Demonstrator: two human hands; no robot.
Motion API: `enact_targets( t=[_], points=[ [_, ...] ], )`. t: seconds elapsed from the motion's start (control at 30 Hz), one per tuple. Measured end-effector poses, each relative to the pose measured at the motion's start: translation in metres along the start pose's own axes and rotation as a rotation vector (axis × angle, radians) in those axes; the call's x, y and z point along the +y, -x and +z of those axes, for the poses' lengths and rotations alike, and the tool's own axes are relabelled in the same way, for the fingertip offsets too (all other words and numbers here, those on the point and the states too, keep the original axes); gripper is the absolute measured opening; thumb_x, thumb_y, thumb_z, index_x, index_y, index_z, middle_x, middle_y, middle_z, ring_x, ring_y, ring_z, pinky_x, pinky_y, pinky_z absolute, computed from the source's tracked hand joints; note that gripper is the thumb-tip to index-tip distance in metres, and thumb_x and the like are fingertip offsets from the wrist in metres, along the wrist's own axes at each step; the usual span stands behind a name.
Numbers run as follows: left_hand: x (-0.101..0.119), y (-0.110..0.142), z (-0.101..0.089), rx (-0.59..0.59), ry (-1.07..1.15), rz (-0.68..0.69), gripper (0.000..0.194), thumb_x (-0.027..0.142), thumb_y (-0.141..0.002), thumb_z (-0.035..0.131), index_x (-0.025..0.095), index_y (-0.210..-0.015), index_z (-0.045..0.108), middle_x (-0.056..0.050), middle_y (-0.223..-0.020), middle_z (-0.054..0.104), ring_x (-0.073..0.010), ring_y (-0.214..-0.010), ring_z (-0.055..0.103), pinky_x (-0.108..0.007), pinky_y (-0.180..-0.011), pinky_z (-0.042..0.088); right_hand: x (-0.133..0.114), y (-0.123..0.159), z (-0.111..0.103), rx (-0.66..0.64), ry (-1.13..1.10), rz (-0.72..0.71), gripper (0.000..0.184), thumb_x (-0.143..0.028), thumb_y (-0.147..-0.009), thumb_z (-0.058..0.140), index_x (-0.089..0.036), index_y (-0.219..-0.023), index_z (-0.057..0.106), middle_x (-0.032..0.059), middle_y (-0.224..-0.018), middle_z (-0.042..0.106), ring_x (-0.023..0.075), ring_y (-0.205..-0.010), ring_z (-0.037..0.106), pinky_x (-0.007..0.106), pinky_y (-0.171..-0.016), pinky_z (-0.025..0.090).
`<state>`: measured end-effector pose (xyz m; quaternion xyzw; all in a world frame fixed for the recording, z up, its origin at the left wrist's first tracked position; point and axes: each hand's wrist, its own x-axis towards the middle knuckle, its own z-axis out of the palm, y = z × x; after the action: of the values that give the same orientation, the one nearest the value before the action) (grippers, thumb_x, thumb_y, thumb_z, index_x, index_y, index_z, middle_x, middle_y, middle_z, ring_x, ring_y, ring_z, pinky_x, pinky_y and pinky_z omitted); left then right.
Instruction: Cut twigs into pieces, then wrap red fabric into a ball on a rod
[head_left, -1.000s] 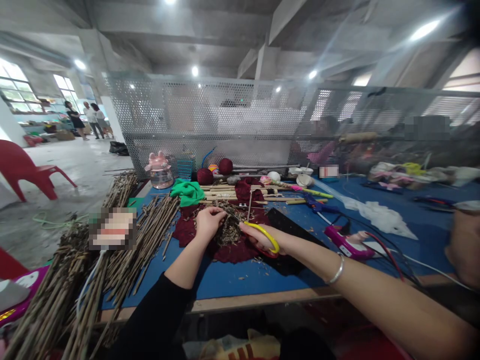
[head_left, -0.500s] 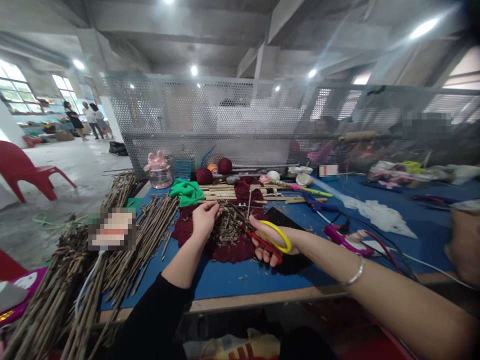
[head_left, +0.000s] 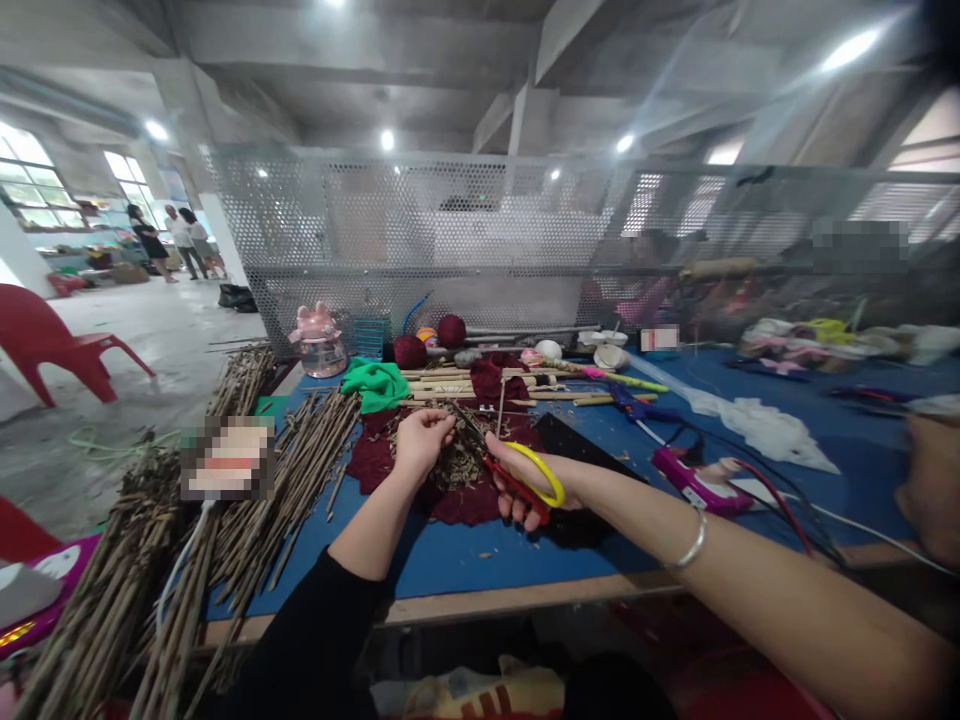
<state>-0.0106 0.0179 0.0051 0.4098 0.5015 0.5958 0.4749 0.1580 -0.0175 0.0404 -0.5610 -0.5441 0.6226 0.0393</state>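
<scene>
Leftmost sticks: a heap of dry stalks [head_left: 105, 570] lies at your left, with cut sticks [head_left: 304, 475] fanned beside it over the blue tabletop [head_left: 450, 575].
Green cloth [head_left: 375, 384]: crumpled beyond the sticks, just right of a pink-topped bottle [head_left: 322, 354].
Your left hand [head_left: 420, 443]: thumb and fingertips pressed together at the left side of the brown clippings [head_left: 459, 468]; whatever sits in that pinch is too small to tell.
Clippings' place: piled on the maroon cloth [head_left: 466, 508], between your hands.
Scissors [head_left: 553, 476]: yellow and red handles in your right hand [head_left: 534, 476], fingers curled around them, blades pointing over the pile toward your left fingertips.
Glue gun [head_left: 636, 404]: blue, lying beyond your right forearm, near a purple power strip [head_left: 697, 484].
White plastic [head_left: 772, 428]: rumpled, farther right.
</scene>
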Motion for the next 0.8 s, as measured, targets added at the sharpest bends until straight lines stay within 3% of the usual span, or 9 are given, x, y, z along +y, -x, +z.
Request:
enact_targets(
  t=[0.2, 0.33, 0.43, 0.53, 0.67, 0.8],
  points=[
    [-0.003, -0.001, 0.000, -0.011, 0.050, 0.019, 0.027, 0.035, -0.063, 0.068, 0.011, -0.074, 0.063, -0.002, -0.062, 0.062, -0.0073, -0.051, 0.054, -0.019, -0.051, 0.044, 0.004, -0.003, 0.000, -0.020, -0.002, 0.007, 0.072, -0.080, -0.069, 0.004, -0.018, -0.067, 0.039, 0.0048, -0.054, 0.056, 0.0107, -0.041, 0.049, 0.023, -0.036, 0.045],
    [-0.004, -0.003, 0.001, -0.006, 0.078, -0.002, 0.021, 0.029, -0.061, 0.070, 0.012, -0.069, 0.061, 0.001, -0.055, 0.059, -0.0061, -0.047, 0.052, -0.018, -0.050, 0.043, 0.002, -0.003, 0.001, -0.025, -0.011, -0.008, 0.071, -0.080, -0.070, 0.007, -0.018, -0.066, 0.040, 0.0033, -0.054, 0.054, 0.0101, -0.041, 0.049, 0.024, -0.037, 0.047],
    [-0.005, -0.003, 0.001, -0.015, 0.099, 0.002, 0.024, 0.024, -0.055, 0.074, 0.013, -0.068, 0.056, 0.003, -0.050, 0.057, -0.0068, -0.046, 0.053, -0.018, -0.050, 0.043, -0.001, -0.001, 0.003, -0.012, -0.047, -0.009, 0.068, -0.081, -0.069, 0.013, -0.018, -0.065, 0.038, -0.0044, -0.045, 0.040, 0.0061, -0.034, 0.036, 0.024, -0.035, 0.046],
    [-0.006, -0.003, 0.001, -0.015, 0.143, 0.014, 0.032, 0.022, -0.054, 0.075, 0.015, -0.071, 0.048, 0.006, -0.048, 0.054, -0.0074, -0.045, 0.054, -0.019, -0.052, 0.044, -0.002, 0.000, 0.005, 0.025, -0.061, -0.038, 0.065, -0.082, -0.068, 0.019, -0.019, -0.062, 0.034, -0.0086, -0.040, 0.027, 0.0041, -0.029, 0.025, 0.018, -0.027, 0.036],
    [-0.010, -0.005, 0.000, -0.024, 0.074, 0.062, 0.033, 0.021, -0.058, 0.072, 0.018, -0.069, 0.041, 0.008, -0.044, 0.050, -0.0074, -0.041, 0.052, -0.018, -0.047, 0.041, 0.001, -0.001, 0.006, 0.091, -0.002, -0.075, 0.060, -0.079, -0.072, 0.022, -0.020, -0.061, 0.031, -0.0096, -0.037, 0.023, 0.0034, -0.026, 0.017, 0.014, -0.021, 0.019],
    [-0.013, -0.009, -0.003, 0.003, -0.037, 0.113, 0.025, 0.020, -0.062, 0.067, 0.018, -0.068, 0.043, 0.007, -0.045, 0.049, -0.0084, -0.042, 0.052, -0.017, -0.044, 0.038, 0.006, -0.005, 0.003, 0.107, 0.045, -0.041, 0.056, -0.075, -0.075, 0.027, -0.021, -0.061, 0.031, -0.0099, -0.037, 0.024, 0.0033, -0.025, 0.017, 0.014, -0.022, 0.016]
  ],
)
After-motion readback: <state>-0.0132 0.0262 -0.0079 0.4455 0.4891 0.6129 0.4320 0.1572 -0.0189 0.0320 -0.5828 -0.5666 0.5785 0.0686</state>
